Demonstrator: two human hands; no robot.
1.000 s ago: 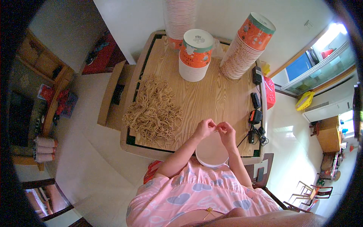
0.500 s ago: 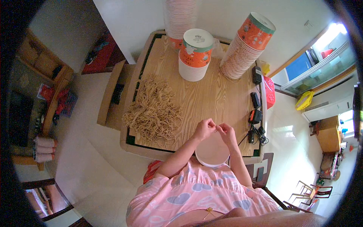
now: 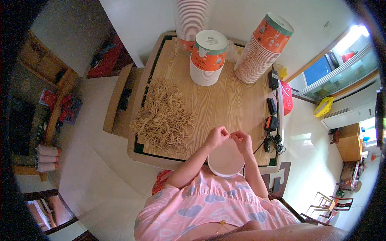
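Observation:
A white paper bucket (image 3: 226, 164) stands close against me at the table's near edge, its open mouth toward me. Over its far rim, my left hand (image 3: 216, 137) is closed in a pinch. My right hand (image 3: 242, 140) pinches just beside it, with the fingertips of both nearly meeting. Whatever lies between the fingers is too small to make out. To the left of my hands, a loose heap of tan cords (image 3: 163, 116) is spread on the wooden table (image 3: 225, 106).
Upside-down nested paper buckets with orange and green print form a short stack (image 3: 207, 60), a tall leaning stack (image 3: 262, 50) and another tall stack (image 3: 191, 18) at the back. Black adapters (image 3: 272, 123) and tangled cables (image 3: 276, 144) line the right edge. A cardboard box (image 3: 120, 104) stands left.
My hands have barely shifted; the right fingers have turned slightly and a little more of them shows. The bucket, cord heap and stacks stay where they were.

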